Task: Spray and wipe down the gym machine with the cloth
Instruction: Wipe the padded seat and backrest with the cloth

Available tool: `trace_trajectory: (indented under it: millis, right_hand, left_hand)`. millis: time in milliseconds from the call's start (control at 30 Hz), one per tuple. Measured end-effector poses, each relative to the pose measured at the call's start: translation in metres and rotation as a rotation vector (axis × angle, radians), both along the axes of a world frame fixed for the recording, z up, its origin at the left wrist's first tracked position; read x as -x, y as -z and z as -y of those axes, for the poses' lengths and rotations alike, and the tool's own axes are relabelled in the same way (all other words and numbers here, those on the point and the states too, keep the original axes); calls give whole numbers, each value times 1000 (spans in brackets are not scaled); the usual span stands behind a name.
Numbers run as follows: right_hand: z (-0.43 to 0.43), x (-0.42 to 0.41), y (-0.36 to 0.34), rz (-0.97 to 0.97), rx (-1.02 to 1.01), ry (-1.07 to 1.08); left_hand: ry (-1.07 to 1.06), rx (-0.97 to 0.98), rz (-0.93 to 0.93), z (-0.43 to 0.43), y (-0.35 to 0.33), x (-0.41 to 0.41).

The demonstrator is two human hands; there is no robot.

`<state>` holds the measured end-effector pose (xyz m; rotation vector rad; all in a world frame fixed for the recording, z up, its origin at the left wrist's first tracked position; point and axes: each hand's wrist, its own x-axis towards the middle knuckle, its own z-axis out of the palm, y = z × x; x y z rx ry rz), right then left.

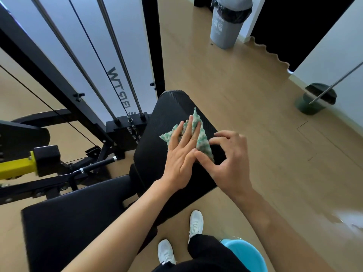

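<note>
A green-and-white patterned cloth (pixel 202 141) lies crumpled on the black padded seat (pixel 169 114) of the gym machine. My left hand (pixel 181 154) presses flat on the cloth, fingers spread over it. My right hand (pixel 229 163) pinches the cloth's near right edge between thumb and forefinger. A second black pad (pixel 74 218) lies lower left. No spray bottle is in view.
The machine's black frame, chrome guide rods (pixel 121 61) and weight stack (pixel 125 130) stand to the left, with a yellow bar (pixel 17 167). A grey bin (pixel 227 22) and a green bucket (pixel 314 101) stand on the wooden floor. A blue bucket (pixel 245 254) sits by my feet.
</note>
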<state>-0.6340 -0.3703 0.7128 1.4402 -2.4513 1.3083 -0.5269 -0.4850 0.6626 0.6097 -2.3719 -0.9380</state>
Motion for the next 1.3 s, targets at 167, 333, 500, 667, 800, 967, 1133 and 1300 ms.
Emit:
trace_trajectory:
  millis: [167, 333, 500, 667, 800, 967, 1133, 1300]
  right_hand:
    - [19, 23, -7, 131, -14, 29]
    - [44, 54, -26, 233, -134, 83]
    - [70, 73, -28, 225, -302, 131]
    - [38, 47, -26, 210, -235, -34]
    - [30, 37, -24, 263, -367, -143]
    - [73, 43, -33, 213, -574, -234]
    - [136, 55, -36, 227, -723, -351]
    - [154, 60, -26, 334, -748, -405]
  left_hand:
    - [-195, 11, -105, 16, 2, -13]
    - [-280, 227, -39, 41, -12, 6]
    - [-386, 218, 44, 64, -39, 40]
    - [104, 545, 29, 56, -29, 22]
    - [165, 581, 101, 79, -21, 28]
    - [85, 573, 30, 124, -24, 42]
    - [-77, 253, 110, 164, -29, 50]
    - [-274, -101, 103, 167, -26, 53]
